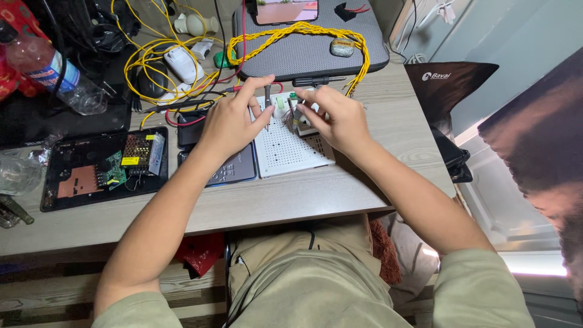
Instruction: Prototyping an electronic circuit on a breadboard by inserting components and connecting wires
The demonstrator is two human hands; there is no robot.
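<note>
A white perforated board [285,152] lies on the wooden desk [291,194] in front of me. My left hand [234,121] grips a small dark tool, tweezers or pliers [267,97], pointing down at the board's far edge. My right hand [337,118] pinches small components with a green part [293,96] and thin wires at the board's top. Both hands nearly meet over the board.
A grey laptop sleeve [316,48] with a phone [285,11] and yellow wires [291,30] lies behind. An opened black device with circuit boards [103,167] sits left, with a plastic bottle [51,70], a mouse [182,64] and a calculator [234,170] nearby. A screwdriver [316,80] rests by the sleeve.
</note>
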